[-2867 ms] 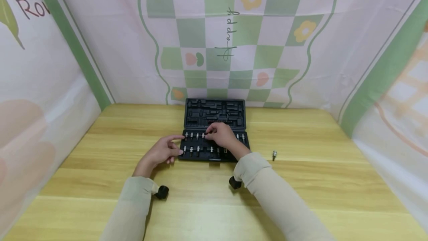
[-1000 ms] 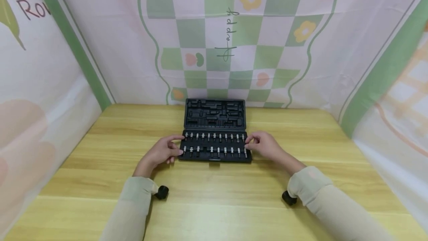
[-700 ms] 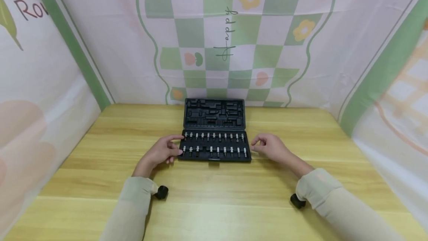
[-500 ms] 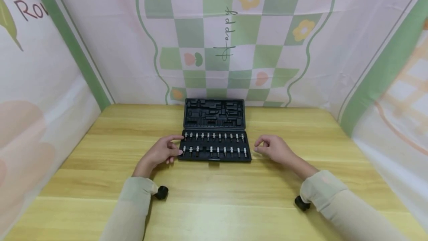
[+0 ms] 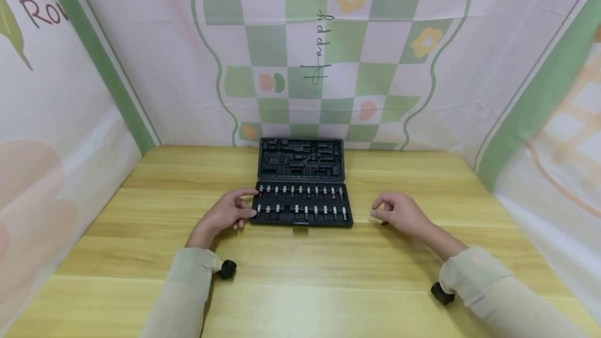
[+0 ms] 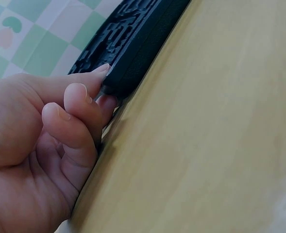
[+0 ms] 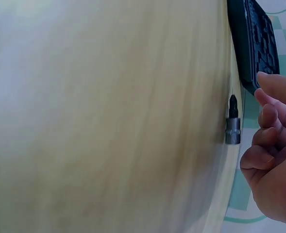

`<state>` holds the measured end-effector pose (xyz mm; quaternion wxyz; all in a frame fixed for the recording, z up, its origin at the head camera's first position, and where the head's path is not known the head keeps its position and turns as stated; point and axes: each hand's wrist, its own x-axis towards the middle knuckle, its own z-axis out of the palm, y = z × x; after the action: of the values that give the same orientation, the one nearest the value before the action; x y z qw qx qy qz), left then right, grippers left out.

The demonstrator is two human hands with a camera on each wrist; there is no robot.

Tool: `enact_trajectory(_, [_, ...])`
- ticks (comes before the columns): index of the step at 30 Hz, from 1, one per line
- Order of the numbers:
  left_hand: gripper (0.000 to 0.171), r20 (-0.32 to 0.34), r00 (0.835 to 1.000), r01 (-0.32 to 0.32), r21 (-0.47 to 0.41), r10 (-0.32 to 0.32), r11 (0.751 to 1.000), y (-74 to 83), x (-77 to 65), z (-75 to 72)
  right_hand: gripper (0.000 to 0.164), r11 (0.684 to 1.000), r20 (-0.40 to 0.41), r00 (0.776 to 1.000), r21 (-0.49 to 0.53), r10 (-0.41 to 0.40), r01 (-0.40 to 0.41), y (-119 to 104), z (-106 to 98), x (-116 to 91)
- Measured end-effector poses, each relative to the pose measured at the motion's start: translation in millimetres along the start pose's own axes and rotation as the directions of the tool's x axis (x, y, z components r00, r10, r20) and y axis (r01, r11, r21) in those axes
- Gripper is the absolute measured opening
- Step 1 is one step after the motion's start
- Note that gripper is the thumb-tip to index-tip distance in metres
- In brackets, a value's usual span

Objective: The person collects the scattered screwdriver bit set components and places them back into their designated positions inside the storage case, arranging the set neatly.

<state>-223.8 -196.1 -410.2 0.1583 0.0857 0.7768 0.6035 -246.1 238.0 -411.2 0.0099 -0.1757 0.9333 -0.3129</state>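
An open black case (image 5: pixel 300 223) lies on the table, holding two rows of silver bit sockets. One slot (image 5: pixel 287 212) in the front row has no bit socket in it. My left hand (image 5: pixel 228 212) touches the case's left edge with the tips of thumb and index finger, its other fingers bent. To the right of the case my right hand (image 5: pixel 399 213) hovers with loosely bent fingers, nothing between them. A loose bit socket (image 7: pixel 233 127) with a dark pointed tip lies beside that hand; in the head view the hand covers most of it.
The wooden table (image 5: pixel 300 286) spreads around the case. Behind it hangs a checked cloth backdrop (image 5: pixel 310 46), and cloth walls also stand at both sides. The case's raised lid (image 5: pixel 301 158) has moulded hollows and sits close to the backdrop.
My right hand has gone from the case's back row, past its right edge, out to the loose bit socket. My left hand has stayed at the case's left edge.
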Motion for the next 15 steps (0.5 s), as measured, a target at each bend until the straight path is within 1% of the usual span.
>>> enact_trajectory(4, [0.058,-0.004,1.000,0.014,0.002,-0.014,1.000,-7.5,5.5,-1.3,0.008,1.000,0.003,1.000,-0.022,0.002,-0.002,2.3,-2.9,-7.7])
enact_trajectory(8, [0.059,-0.010,1.000,0.020,0.006,-0.020,1.000,-21.4,13.9,-3.7,0.006,0.999,0.006,1.000,-0.038,0.013,-0.013,5.0,-4.9,-14.4])
enact_trajectory(12, [0.059,-0.017,1.000,0.013,0.012,-0.013,1.000,-28.0,17.0,-4.6,0.005,0.998,-0.003,1.000,-0.062,0.005,-0.005,8.9,-5.8,-19.3])
enact_trajectory(15, [0.058,-0.020,1.000,0.014,0.018,-0.014,1.000,-28.5,17.6,-4.6,0.006,0.997,-0.013,1.000,-0.074,-0.001,0.000,10.5,-5.9,-21.5])
